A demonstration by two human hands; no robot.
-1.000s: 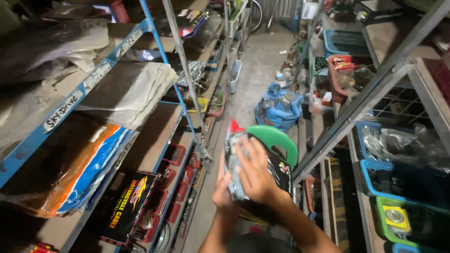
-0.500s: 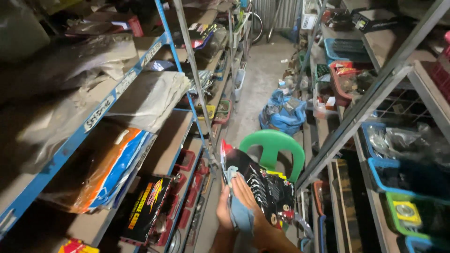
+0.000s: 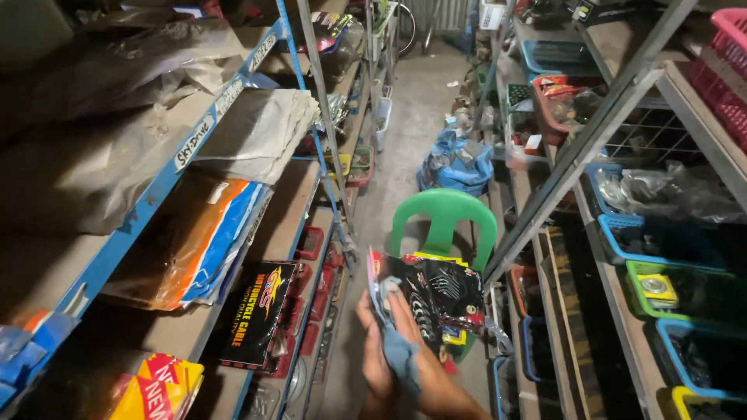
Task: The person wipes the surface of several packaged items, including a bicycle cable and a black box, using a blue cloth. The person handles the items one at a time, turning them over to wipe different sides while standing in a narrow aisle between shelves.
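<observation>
Narrow storeroom aisle, with tall blue-edged shelves (image 3: 179, 167) on the left and a grey metal rack (image 3: 591, 140) on the right, bare concrete floor (image 3: 405, 124) running to the far end. On the left shelves, folded grey sheets (image 3: 261, 128), below them an orange-and-blue plastic bundle (image 3: 202, 241), nearer still a flat black carded pack (image 3: 257, 315). On the right rack, blue and green baskets (image 3: 661, 237) of small parts. Far down the aisle, a crumpled blue bag (image 3: 455, 163) on the floor. In the middle, a green plastic chair (image 3: 443, 222), its back just beyond the hands. Low and near, a glossy black packet (image 3: 440, 292), held upright in front of the chair, tilted slightly left. Left hand (image 3: 372, 350) closed round the packet's near left edge, fingers behind it. Right hand (image 3: 420, 346) pressed flat against the front, pinning a small blue cloth (image 3: 401, 358) to the packet. Compared with a second ago, packet and hands now lower and closer, the chair more exposed above them. Right hand then spread across most of the front; now down at the near left corner, leaving much more of the black face uncovered. Judging by that slide, cloth work well across the front and down to its lower part, with both grips on the packet unbroken throughout.
</observation>
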